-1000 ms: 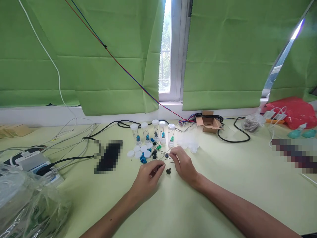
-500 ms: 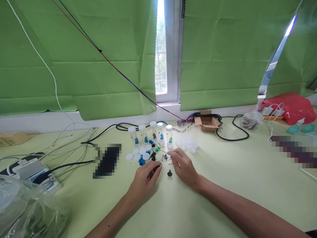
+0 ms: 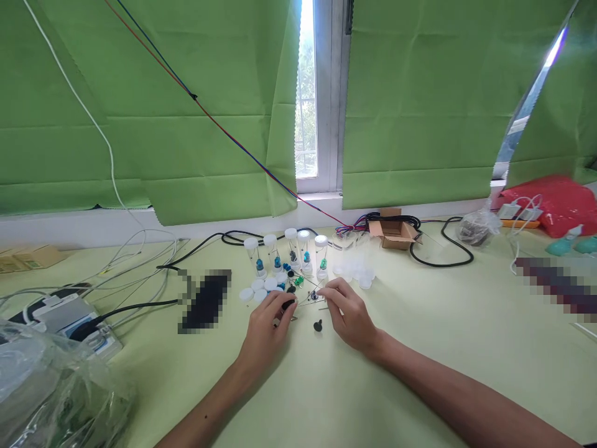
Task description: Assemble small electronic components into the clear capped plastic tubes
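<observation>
My left hand [image 3: 269, 320] is closed round a small black part [image 3: 288, 305], left of the small metal pieces. My right hand [image 3: 349, 312] is pinched beside thin metal rods [image 3: 314, 297]; what its fingertips hold is too small to make out. A black part with a round base [image 3: 318, 325] lies between the hands. Behind them stand several clear tubes with white caps [image 3: 321, 239], with blue, black and green parts inside. White caps [image 3: 258, 284] lie behind my left hand, next to loose black parts and a green part [image 3: 299, 280].
Translucent cups [image 3: 365, 281] sit behind my right hand, near an open cardboard box [image 3: 395, 234] and black cable [image 3: 466, 250]. At the left are a blurred dark object [image 3: 205, 302], a power strip [image 3: 100, 330] and a plastic bag [image 3: 60, 398].
My left hand has shifted slightly left, away from my right hand, and the black part in it shows more. My right hand has barely moved. The view has turned a little.
</observation>
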`<state>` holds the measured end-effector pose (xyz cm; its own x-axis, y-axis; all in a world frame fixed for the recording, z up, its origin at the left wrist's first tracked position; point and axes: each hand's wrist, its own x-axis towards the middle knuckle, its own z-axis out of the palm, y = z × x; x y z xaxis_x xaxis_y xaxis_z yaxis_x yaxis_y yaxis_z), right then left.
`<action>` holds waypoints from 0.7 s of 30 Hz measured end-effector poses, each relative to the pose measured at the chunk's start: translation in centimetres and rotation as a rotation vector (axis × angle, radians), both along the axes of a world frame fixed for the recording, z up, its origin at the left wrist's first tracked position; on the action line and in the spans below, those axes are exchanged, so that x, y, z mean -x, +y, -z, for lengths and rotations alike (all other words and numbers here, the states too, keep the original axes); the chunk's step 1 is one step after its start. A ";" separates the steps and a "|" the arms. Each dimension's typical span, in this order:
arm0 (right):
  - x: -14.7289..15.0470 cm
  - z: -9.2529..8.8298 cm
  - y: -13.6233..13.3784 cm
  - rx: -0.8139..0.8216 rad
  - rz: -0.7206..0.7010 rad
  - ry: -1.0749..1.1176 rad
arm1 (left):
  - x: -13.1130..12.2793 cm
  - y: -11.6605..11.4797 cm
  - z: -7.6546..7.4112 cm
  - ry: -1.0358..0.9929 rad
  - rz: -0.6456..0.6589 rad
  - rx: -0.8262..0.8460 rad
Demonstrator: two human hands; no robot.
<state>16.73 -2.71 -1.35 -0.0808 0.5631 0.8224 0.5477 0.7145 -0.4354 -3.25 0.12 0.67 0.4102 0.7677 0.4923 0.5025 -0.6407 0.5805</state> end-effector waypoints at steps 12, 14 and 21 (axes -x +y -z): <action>0.2 -0.7 -0.4 -0.064 -0.016 0.010 | 0.5 1.2 0.4 -0.211 -0.019 0.115; 0.3 -0.7 -0.4 -0.078 -0.027 0.006 | 0.5 1.3 0.6 -0.218 -0.019 0.114; 0.3 -0.5 -0.4 -0.117 -0.037 0.003 | 0.6 1.2 0.7 -0.213 -0.017 0.102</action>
<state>16.46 -3.11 -0.82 -0.0969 0.4602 0.8825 0.5191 0.7799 -0.3497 -3.81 1.33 -0.07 0.2916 0.8240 0.4858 0.3722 -0.5656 0.7359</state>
